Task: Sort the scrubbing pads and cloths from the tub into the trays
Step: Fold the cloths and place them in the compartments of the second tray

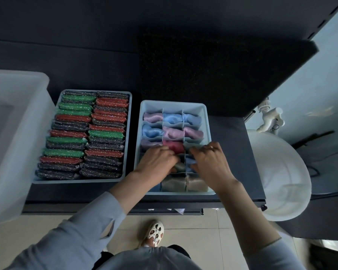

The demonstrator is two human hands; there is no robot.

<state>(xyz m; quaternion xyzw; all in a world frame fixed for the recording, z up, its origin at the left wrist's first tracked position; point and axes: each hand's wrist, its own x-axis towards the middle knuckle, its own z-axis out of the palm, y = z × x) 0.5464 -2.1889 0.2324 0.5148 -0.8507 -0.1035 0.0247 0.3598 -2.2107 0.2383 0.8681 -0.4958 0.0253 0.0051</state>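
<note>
Head view: both hands work inside the divided tray (pixel 206 121) near the desk's front edge, right of centre. The left hand (pixel 156 159) reaches into the middle column, fingers curled down around a rolled cloth (pixel 179 166) whose colour is hard to read in shadow. The right hand (pixel 210 162) lies just beside it, fingers bent into the right-hand column; whether it grips anything cannot be told. A ring shows on one right finger.

The divided tray sits a little way back from the desk's (pixel 232 152) front edge, with a bare strip of dark desk to its right before the desk's right edge. Left of it, just beside and not touching, the pad tray (pixel 130 117) is packed full. A translucent tub (pixel 18 133) stands at the desk's left end, overhanging the front edge, its side touching the pad tray. Behind the trays a dark speckled mat (pixel 213 75) covers the desk's back right.

The cloths lie rolled, one per cell: lilac, blue and pink (pixel 173 147) in the far rows, beige (pixel 183 183) in the front row. The scrubbing pads (pixel 86 137) stand on edge in two columns, glittery black, red and green.
</note>
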